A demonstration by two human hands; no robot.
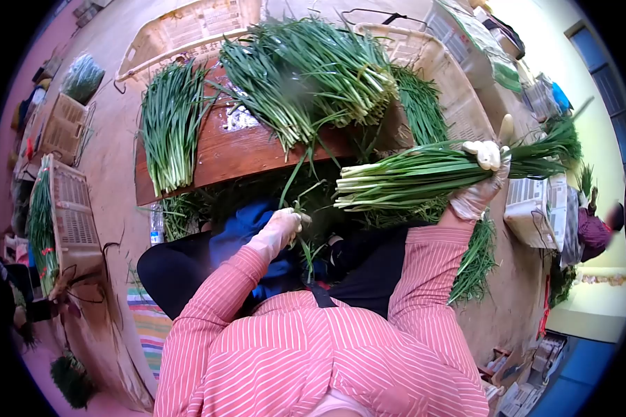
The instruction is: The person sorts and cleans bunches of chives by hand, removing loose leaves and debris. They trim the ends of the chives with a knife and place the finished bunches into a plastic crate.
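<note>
This looks like a vegetable-packing workroom. Bunches of garlic chives (170,128) lie on a wooden bench (236,154), slatted plastic crates (71,208) stand about the bare floor (111,142), and a red-tied bundle (42,229) lies at one crate

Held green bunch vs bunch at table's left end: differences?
The held bunch is in the right hand; the left-end bunch lies on the table. The held bunch runs sideways, stems leftward; the left-end bunch points its stems toward the wearer. Both are green with pale stem ends.

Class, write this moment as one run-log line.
left hand: holding loose blades | right hand: gripping green bunch | table: other bunches on top
</note>
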